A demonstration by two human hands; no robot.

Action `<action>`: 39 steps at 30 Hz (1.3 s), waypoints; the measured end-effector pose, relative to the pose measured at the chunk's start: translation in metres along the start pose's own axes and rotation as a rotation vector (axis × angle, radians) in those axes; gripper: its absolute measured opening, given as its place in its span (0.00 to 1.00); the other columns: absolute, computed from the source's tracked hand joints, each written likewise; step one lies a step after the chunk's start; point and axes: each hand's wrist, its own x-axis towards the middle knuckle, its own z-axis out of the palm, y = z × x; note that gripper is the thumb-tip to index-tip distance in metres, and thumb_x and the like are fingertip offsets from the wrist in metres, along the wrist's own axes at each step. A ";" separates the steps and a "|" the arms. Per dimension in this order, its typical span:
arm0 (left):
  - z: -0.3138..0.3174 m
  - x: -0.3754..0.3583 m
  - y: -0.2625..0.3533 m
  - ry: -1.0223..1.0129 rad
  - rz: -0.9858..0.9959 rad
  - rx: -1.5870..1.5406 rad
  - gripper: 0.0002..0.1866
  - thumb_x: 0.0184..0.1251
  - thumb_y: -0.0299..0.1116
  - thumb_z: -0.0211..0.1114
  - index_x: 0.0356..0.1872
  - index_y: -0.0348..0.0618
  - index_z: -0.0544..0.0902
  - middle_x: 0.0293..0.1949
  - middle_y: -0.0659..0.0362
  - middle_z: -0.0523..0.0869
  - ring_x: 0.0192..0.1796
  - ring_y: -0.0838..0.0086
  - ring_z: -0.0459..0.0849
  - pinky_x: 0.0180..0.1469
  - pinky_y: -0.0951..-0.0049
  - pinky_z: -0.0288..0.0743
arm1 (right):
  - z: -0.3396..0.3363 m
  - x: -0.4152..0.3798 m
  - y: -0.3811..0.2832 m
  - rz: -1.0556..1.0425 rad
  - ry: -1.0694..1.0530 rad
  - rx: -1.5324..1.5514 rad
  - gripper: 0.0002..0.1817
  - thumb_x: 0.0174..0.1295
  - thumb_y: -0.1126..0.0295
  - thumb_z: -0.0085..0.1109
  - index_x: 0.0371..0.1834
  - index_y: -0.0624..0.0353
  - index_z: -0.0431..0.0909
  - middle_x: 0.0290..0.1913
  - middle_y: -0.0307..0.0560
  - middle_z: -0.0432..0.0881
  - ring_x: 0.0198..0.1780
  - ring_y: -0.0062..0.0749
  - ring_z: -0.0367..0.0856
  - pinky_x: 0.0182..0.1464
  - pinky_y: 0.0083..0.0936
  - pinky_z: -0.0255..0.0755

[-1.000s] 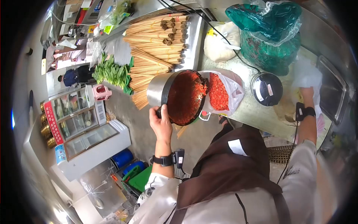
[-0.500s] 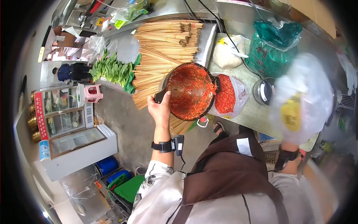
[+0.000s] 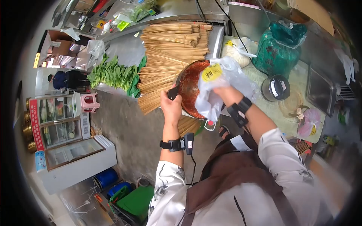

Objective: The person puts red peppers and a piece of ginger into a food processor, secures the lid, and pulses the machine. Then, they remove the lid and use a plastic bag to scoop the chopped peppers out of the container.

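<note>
My left hand [image 3: 171,107] is closed around the short black handle [image 3: 173,93] of a round pot [image 3: 187,86]. Red chopped chilli coats the pot's inside. Over the pot's right side, my right hand [image 3: 227,93] grips a white plastic bag [image 3: 211,98] with a yellow printed patch. The bag drapes across the rim and covers part of the pot's mouth. Its folds partly hide my right fingers. The bag of red chopped chilli beside the pot is hidden behind the white plastic.
Bundles of wooden skewers [image 3: 169,52] lie behind the pot, with leafy greens [image 3: 113,75] to their left. A black lidded container [image 3: 275,87], a green plastic bag [image 3: 279,49] and a metal tray [image 3: 320,88] stand on the right. A person [image 3: 69,80] is at far left.
My right hand has swung the white plastic bag from the far right over to the pot. The pot has shifted slightly right, still in my left hand.
</note>
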 end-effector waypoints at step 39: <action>0.013 0.018 0.000 -0.054 -0.095 -0.392 0.14 0.48 0.11 0.54 0.36 0.37 0.69 0.59 0.44 0.75 0.50 0.67 0.80 0.49 0.72 0.76 | 0.016 0.066 0.020 -0.130 -0.486 -0.600 0.16 0.65 0.65 0.42 0.52 0.52 0.75 0.50 0.55 0.79 0.53 0.44 0.78 0.55 0.32 0.68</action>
